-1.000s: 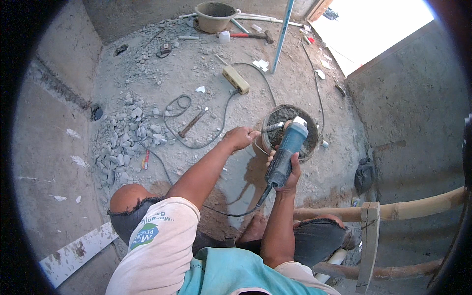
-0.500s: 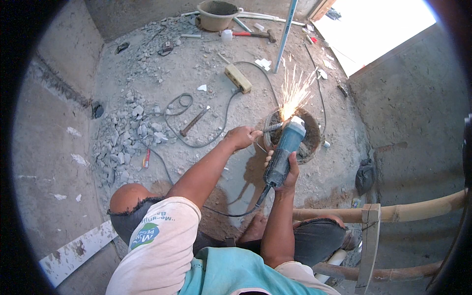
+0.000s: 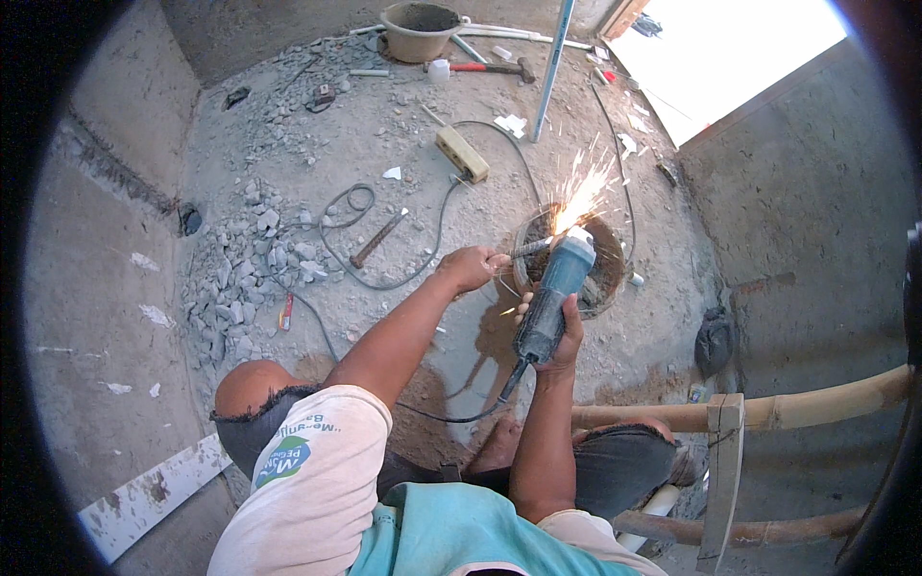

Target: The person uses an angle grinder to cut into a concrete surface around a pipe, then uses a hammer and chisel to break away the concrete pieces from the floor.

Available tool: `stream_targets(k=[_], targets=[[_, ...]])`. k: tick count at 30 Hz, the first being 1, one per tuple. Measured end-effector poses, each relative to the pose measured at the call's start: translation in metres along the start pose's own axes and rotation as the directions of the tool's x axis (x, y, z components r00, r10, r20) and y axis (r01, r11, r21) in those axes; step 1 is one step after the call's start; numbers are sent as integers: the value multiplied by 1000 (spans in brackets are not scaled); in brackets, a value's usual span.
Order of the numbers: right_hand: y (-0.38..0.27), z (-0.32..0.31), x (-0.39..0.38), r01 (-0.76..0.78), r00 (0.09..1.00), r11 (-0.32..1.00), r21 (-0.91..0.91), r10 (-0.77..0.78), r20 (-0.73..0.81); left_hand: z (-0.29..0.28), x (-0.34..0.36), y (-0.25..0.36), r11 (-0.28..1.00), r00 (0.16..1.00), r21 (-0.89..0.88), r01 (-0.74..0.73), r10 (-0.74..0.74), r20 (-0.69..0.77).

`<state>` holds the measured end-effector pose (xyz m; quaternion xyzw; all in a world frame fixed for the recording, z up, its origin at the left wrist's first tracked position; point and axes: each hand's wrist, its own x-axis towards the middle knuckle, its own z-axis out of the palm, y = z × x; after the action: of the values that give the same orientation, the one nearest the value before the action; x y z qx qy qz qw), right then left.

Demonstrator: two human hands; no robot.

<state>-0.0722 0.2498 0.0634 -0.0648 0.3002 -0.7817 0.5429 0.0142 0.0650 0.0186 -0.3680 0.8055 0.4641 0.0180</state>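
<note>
My right hand is wrapped round the body of a blue-and-black angle grinder, its head pointing away from me. Closed on the near end of a ribbed steel rod is my left hand. The rod's far end meets the grinder's head, and bright sparks spray up and away from there. The disc itself is hidden by the glare and the grinder's head. Below both lies a round bucket with dark material inside. The grinder's cord runs back past my foot.
A similar steel rod lies on the floor near a yellowish power strip and its looping cable. Broken rubble is heaped at left. Farther off are a hammer, a mortar tub and a blue pipe. Bamboo poles stand at right.
The spray of sparks has become shorter and leans more to the right. Both hands, the rod and the grinder stay nearly in place.
</note>
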Motion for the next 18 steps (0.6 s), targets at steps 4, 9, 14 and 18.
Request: stream_targets(k=[4, 9, 14, 18], targets=[[0, -1, 0, -12, 1000, 1000, 2, 12, 5, 2, 2, -3, 1000, 1000, -4, -15, 15, -12], [-3, -6, -2, 11, 1000, 1000, 2, -11, -8, 4, 2, -2, 999, 999, -24, -42, 41, -30], [-9, -7, -6, 71, 997, 997, -1, -71, -14, 8, 4, -3, 999, 999, -25, -26, 25, -46], [-10, -4, -7, 81, 997, 997, -3, -81, 8, 5, -1, 2, 999, 1000, -45, 10, -10, -10]])
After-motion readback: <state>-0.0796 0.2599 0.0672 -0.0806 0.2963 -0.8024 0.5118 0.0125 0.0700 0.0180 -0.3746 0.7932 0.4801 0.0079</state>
